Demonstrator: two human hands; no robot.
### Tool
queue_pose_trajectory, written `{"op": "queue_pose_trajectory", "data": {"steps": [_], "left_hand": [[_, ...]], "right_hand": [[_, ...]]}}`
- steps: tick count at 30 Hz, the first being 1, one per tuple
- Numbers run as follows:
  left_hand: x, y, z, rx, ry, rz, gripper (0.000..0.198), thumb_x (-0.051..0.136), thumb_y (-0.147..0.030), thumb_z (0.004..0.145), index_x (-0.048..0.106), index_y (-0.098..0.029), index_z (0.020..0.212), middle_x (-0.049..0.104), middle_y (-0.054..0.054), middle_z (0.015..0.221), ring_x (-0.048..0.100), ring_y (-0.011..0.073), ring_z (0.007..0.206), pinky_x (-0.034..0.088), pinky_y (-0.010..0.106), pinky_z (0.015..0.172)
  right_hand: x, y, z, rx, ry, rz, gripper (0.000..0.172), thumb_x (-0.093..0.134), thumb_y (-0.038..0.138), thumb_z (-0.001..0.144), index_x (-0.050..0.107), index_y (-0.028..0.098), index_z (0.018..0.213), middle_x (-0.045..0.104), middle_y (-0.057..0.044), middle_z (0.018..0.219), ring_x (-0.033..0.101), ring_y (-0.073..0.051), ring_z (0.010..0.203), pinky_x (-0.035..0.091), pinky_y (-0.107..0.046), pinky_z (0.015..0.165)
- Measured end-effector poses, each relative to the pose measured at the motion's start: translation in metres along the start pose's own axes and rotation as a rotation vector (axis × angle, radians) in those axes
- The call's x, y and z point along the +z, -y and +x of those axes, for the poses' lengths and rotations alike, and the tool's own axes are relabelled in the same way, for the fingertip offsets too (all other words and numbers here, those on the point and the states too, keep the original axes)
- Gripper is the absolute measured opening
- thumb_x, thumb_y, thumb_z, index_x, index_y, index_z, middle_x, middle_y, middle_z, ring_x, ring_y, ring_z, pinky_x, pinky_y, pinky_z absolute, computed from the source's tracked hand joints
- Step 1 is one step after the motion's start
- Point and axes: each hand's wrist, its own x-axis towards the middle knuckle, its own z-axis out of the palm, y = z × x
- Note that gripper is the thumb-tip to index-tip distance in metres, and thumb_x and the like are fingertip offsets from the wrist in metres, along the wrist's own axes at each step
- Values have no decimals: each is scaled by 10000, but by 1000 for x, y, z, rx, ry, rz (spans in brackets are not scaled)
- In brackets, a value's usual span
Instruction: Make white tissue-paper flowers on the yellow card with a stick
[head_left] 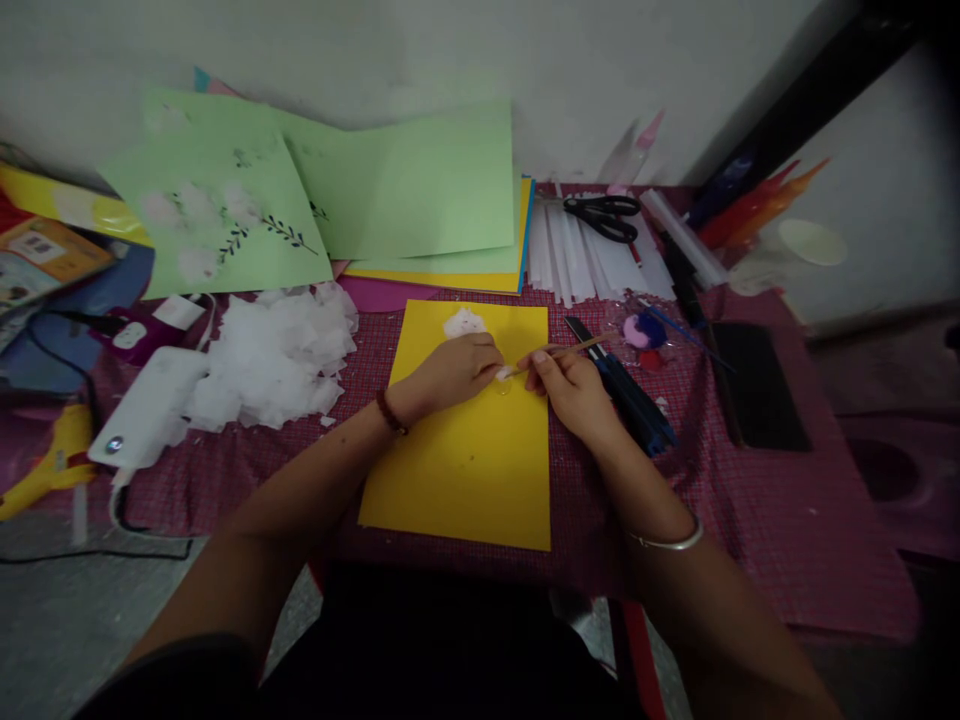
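A yellow sheet of paper (461,460) lies on the table in front of me. Near its top edge sits a white, flower-like tuft (463,322). Just below that tuft, my left hand (457,370) is closed, its fingertips pinching a small white piece (504,373) that looks like thin paper. My right hand (574,392) grips a thin wooden stick (585,345), whose tip meets the white piece. A faint clear round spot (505,386) shows on the yellow sheet under the fingers.
Loose white paper squares (274,350) are heaped at left, near a white power bank (150,405) and a yellow glue gun (56,465). Green sheets (420,190) lean on the wall. A blue utility knife (626,395), black scissors (606,212) and a dark phone (761,385) lie right.
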Motion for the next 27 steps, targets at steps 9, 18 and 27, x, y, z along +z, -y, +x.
{"op": "queue_pose_trajectory", "data": {"steps": [9, 18, 27], "left_hand": [[-6, 13, -5, 4, 14, -324, 444, 462, -12, 727, 584, -152, 1131, 653, 52, 930, 578, 124, 774, 460, 234, 692], [0, 6, 3, -14, -90, -317, 75, 570, -149, 772, 631, -148, 729, 548, 47, 819, 531, 149, 824, 430, 269, 738], [7, 8, 6, -137, -91, -246, 77, 532, -120, 748, 585, -139, 695, 553, 28, 737, 500, 128, 720, 384, 253, 659]], "right_hand": [[-6, -2, -3, 54, -134, 203, 322, 526, 465, 896, 670, 213, 757, 557, 16, 575, 475, -105, 513, 365, -257, 504], [-5, 2, -5, 65, -83, 171, 312, 510, 428, 899, 656, 209, 732, 556, 17, 568, 491, -101, 518, 390, -244, 514], [1, 9, -2, 8, 7, 22, 389, 513, 461, 886, 607, 186, 628, 594, -22, 679, 526, -106, 566, 406, -256, 540]]}}
